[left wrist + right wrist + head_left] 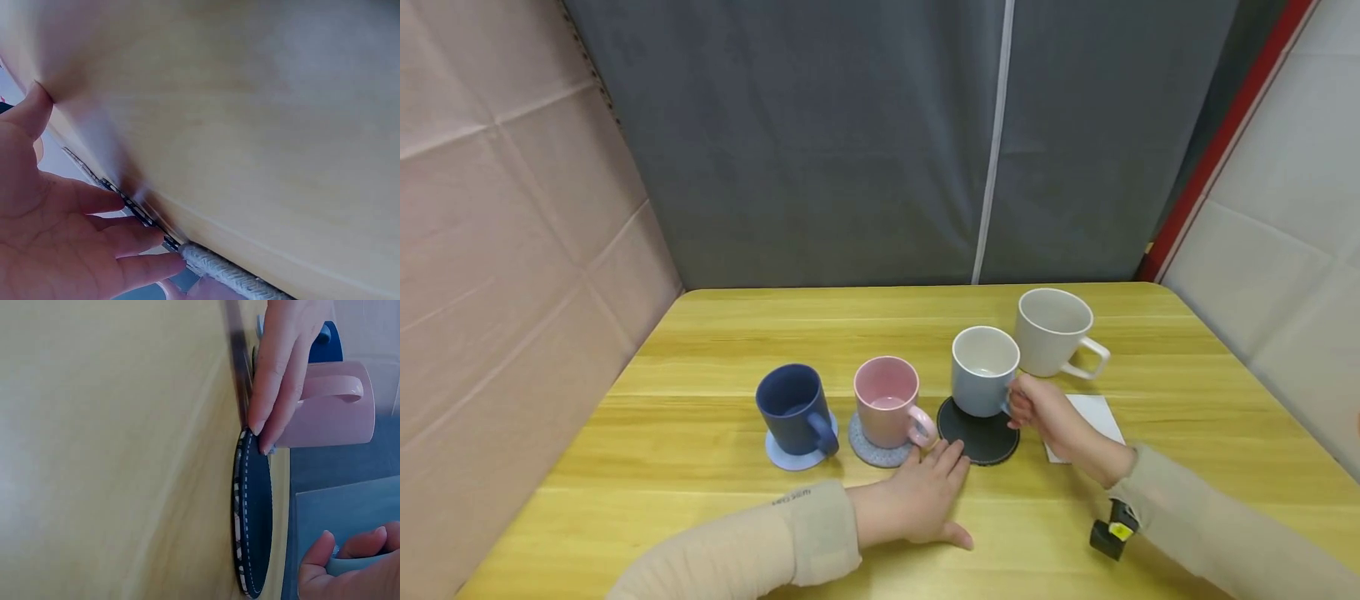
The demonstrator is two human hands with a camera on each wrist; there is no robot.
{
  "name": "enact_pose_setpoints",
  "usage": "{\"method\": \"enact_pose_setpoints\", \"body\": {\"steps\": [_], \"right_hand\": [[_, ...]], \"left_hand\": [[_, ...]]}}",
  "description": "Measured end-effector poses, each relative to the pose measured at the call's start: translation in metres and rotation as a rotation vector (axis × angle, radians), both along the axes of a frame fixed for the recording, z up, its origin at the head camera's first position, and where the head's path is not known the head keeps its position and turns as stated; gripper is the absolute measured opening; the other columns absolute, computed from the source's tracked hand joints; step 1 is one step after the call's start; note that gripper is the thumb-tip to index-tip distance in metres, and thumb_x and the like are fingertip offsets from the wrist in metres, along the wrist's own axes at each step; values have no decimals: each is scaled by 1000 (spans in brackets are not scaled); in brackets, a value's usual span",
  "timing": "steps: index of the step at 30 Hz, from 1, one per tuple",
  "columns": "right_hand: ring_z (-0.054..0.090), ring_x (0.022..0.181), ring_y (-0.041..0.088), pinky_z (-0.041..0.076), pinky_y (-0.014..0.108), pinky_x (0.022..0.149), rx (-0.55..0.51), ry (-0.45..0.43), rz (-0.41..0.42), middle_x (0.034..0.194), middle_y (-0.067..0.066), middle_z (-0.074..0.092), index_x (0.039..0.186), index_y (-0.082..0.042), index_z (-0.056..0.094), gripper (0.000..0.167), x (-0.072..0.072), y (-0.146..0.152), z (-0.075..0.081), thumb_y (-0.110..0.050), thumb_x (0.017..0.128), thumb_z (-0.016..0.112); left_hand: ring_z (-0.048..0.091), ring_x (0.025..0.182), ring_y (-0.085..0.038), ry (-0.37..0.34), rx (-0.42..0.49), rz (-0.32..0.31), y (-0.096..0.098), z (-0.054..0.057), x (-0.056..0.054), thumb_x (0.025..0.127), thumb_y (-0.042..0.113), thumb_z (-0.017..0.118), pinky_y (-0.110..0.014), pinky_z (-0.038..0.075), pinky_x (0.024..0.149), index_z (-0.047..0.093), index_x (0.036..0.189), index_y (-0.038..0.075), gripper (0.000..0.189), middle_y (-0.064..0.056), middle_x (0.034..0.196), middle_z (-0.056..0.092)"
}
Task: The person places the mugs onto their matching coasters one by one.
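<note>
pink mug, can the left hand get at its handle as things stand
Probably yes: the left hand holds nothing and lies just in front of the pink mug, whose handle points toward it with nothing visible in between.

Room before black coaster (left hand blocks left)

The worktop is yellow wood with a lengthwise grain and rounded far corners. Directly on it lie 3 round coasters in a row, each just beside the next: from left to right in the head view, a pale blue coaster, a speckled grey coaster and a black coaster with light stitching round its rim. Farther right lies 1 flat white square; behind it 1 white mug stands upright on bare wood.
</note>
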State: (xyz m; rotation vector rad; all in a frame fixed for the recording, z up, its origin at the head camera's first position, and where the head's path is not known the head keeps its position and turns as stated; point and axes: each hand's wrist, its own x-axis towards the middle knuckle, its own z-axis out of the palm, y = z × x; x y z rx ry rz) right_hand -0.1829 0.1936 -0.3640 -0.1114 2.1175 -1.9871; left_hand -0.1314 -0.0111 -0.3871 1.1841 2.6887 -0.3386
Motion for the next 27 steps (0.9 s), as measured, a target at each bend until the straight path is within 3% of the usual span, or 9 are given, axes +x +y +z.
{"method": "enact_pose_setpoints", "body": {"steps": [12, 27], "right_hand": [[35, 52, 13, 43, 29, 66, 20, -18, 53, 52, -3, 31, 54, -12, 26, 36, 11, 4, -3, -13, 89, 32], [35, 52, 12, 43, 28, 65, 38, -45, 58, 52, -3, 31, 53, -12, 26, 36, 20, 5, -7, -13, 89, 32]], "left_hand": [[27, 135, -26, 21, -2, -7, 0, 0, 0, 75, 75, 42, -44, 32, 105, 31, 143, 12, 93, -5, 151, 23], [28, 135, -26, 26, -6, -18, 1, -1, -1, 76, 74, 41, -44, 32, 105, 30, 143, 11, 93, -6, 150, 24]]}}
